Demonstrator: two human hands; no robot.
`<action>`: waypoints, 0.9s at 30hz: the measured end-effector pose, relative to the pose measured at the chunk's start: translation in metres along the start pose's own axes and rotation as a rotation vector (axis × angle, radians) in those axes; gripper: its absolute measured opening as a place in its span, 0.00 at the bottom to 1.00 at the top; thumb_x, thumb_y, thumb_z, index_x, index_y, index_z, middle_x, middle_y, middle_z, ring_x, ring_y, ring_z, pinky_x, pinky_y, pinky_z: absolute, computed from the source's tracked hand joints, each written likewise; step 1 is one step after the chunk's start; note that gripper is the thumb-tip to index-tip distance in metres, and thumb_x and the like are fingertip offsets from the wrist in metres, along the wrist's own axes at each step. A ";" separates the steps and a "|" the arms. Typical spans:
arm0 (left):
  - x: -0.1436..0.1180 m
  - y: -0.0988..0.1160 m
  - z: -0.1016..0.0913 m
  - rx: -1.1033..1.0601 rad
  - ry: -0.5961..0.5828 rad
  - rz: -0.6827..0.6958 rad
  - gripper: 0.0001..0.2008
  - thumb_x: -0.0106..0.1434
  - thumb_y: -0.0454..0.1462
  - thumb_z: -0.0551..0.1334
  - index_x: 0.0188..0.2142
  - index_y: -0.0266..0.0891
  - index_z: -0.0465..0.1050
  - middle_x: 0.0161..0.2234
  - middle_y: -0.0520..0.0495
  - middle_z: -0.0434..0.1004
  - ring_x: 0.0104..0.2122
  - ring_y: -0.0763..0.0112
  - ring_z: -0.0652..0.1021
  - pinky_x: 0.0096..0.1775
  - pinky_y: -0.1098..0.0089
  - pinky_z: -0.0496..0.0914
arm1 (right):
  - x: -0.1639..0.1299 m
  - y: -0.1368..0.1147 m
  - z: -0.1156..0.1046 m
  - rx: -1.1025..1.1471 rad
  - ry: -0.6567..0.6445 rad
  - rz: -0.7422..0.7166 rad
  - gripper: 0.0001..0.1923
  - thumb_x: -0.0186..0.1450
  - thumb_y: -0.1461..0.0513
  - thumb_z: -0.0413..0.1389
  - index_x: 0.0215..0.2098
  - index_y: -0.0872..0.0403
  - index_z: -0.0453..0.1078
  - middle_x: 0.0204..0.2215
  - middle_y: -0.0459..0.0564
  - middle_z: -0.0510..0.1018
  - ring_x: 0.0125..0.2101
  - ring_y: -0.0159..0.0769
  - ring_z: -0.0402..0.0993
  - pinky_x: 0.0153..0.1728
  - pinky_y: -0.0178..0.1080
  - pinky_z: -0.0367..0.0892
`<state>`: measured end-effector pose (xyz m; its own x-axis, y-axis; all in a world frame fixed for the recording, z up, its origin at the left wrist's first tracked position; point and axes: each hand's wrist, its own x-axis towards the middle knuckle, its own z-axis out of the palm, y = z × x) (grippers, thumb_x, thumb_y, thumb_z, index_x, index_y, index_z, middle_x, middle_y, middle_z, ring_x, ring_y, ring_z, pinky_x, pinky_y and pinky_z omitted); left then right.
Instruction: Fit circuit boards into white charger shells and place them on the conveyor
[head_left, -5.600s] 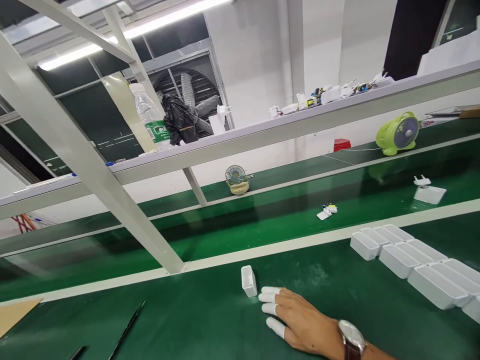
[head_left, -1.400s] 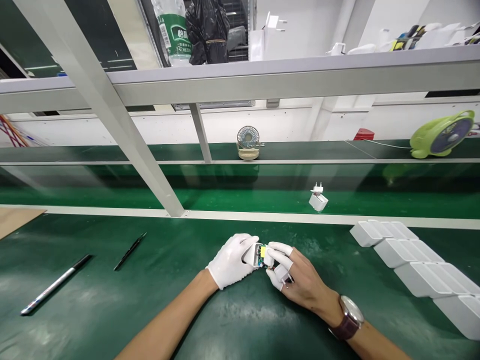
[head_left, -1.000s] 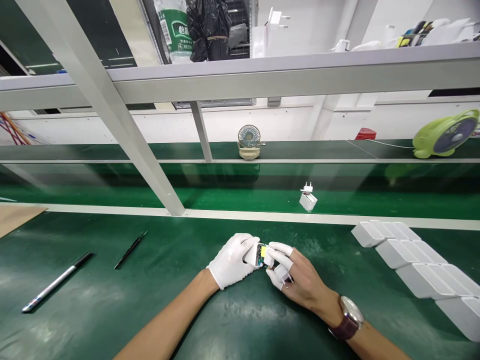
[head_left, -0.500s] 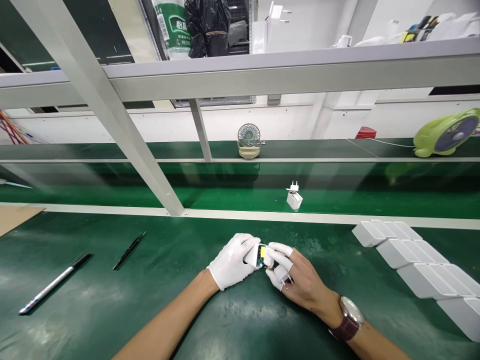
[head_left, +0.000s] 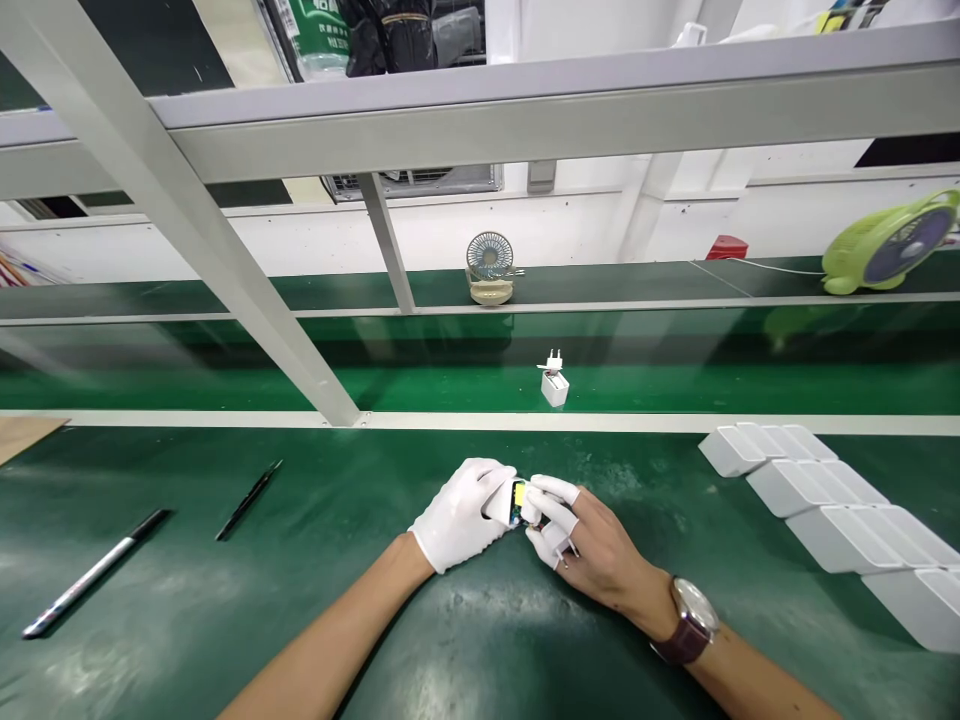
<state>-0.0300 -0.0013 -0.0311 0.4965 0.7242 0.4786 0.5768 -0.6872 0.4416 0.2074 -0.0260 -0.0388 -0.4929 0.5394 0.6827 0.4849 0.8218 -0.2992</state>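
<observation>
My left hand (head_left: 459, 517), in a white glove, is closed around a white charger housing (head_left: 496, 503). From the housing's open end shows a small circuit board (head_left: 518, 497) with a yellow part. My right hand (head_left: 600, 550) has white finger cots on several fingers and a watch at the wrist. Its fingertips pinch the board's outer end at the housing mouth. A white two-pin plug piece (head_left: 561, 543) sits in the same hand under the fingers, pins pointing down and right. How far the board reaches inside is hidden.
White plastic cases (head_left: 847, 515) stand in rows at right. A black pen (head_left: 249, 500) and a silver-and-black pen (head_left: 97, 573) lie left. Behind a pale rail, a white charger (head_left: 555, 388) stands on a green strip. A slanted post (head_left: 247, 290), small fan (head_left: 490, 268) and green fan (head_left: 889, 245) are beyond.
The view has tilted down slightly. The charger on the green strip has moved left relative to the rail. Both hands keep nearly the same hold, and the board shows a little less.
</observation>
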 end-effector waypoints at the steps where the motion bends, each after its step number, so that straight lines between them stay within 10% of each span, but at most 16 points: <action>1: 0.001 0.000 0.000 0.001 0.002 0.003 0.29 0.57 0.31 0.67 0.58 0.43 0.64 0.50 0.41 0.72 0.50 0.59 0.74 0.51 0.57 0.74 | 0.000 0.000 0.000 -0.003 0.001 0.002 0.31 0.66 0.69 0.57 0.66 0.56 0.57 0.55 0.63 0.71 0.52 0.47 0.72 0.50 0.49 0.73; 27: 0.005 0.003 0.001 -0.022 -0.007 -0.089 0.28 0.56 0.36 0.71 0.55 0.43 0.68 0.49 0.41 0.72 0.50 0.59 0.75 0.51 0.57 0.74 | 0.006 -0.002 -0.006 -0.081 -0.021 -0.051 0.32 0.67 0.70 0.55 0.68 0.60 0.53 0.53 0.67 0.71 0.52 0.50 0.72 0.48 0.50 0.74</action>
<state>-0.0253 0.0002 -0.0279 0.4482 0.7828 0.4316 0.6042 -0.6211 0.4991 0.2073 -0.0257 -0.0299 -0.5331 0.5013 0.6815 0.5153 0.8313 -0.2084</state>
